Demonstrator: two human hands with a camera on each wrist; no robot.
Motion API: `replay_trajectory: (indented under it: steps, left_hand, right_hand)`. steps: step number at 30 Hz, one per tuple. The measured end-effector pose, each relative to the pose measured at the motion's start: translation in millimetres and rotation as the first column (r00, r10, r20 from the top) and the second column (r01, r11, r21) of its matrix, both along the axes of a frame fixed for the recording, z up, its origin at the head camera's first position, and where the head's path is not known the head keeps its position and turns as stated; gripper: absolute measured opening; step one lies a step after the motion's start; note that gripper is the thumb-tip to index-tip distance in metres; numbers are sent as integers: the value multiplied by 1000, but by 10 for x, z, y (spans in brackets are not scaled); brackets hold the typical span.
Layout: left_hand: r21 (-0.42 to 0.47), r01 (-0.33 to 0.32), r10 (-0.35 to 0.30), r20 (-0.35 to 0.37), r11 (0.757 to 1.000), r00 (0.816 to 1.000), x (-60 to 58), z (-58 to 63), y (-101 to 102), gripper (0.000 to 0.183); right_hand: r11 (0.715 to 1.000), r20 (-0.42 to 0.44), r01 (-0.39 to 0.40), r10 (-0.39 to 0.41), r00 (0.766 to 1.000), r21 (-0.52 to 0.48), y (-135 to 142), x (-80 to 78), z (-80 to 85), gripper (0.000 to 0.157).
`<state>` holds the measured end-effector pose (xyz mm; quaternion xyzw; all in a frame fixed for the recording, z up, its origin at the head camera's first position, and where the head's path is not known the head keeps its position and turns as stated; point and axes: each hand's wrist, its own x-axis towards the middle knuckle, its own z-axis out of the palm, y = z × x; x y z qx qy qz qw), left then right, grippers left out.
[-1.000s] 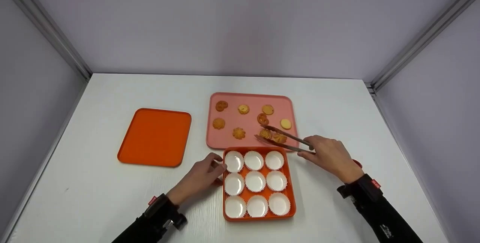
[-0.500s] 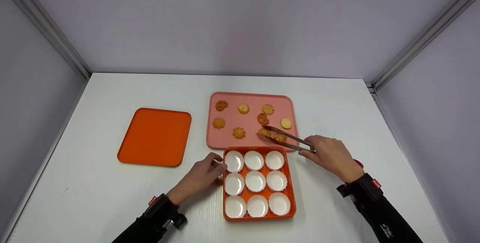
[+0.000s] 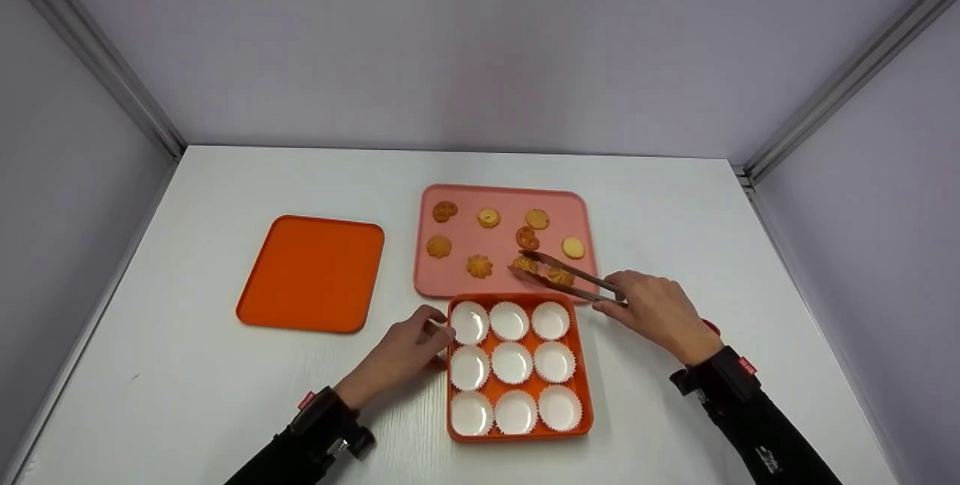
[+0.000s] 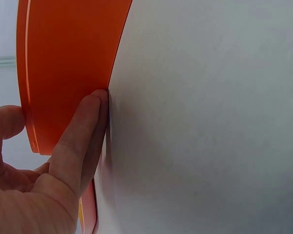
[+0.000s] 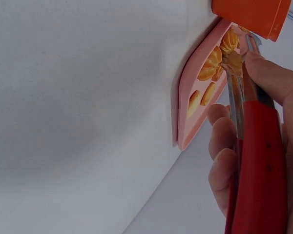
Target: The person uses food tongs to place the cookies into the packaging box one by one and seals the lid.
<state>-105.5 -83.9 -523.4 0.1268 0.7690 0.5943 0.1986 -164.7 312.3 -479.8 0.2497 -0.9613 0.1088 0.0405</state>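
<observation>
My right hand [image 3: 664, 316] grips a pair of tongs [image 3: 574, 267]; their red handles show in the right wrist view. The tong arms reach over the pink tray [image 3: 457, 282], tips apart on either side of a golden cookie [image 3: 525, 264]. Another ridged cookie [image 3: 560, 276] sits farther back between the arms. My left hand [image 3: 401, 350] rests against the left side of an orange box [image 3: 587, 395] lined with several white paper cups [image 3: 511, 362]. In the left wrist view, straight fingers [image 4: 71, 141] touch the box's outer wall [image 4: 71, 58], the thumb at its rim.
More cookies and pretzel-shaped pieces [image 3: 445, 211] lie spread over the pink tray, which adjoins the box's far edge. To the left, a flat orange lid or tray [image 3: 311, 273] lies on the white table [image 3: 172, 372]. Grey panels [image 3: 480, 50] enclose the table's back and sides.
The tongs have shifted slightly left, and the cookie between their tips has moved a little left, away from its ridged neighbour. My left hand and the box stay put.
</observation>
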Motion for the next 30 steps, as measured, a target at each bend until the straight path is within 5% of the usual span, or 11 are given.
replay_trajectory:
  steps: [20,30]
  left_hand:
    - [41,25,-24,-7,999,1000,-12,28,2,31]
    - [15,-6,7,-40,1000,999,7,19,-5,35]
  right_hand:
    - [998,-25,-27,26,999,-50,13,-5,-12,39]
    - [994,-122,-67,57,991,-83,10,108,217,42]
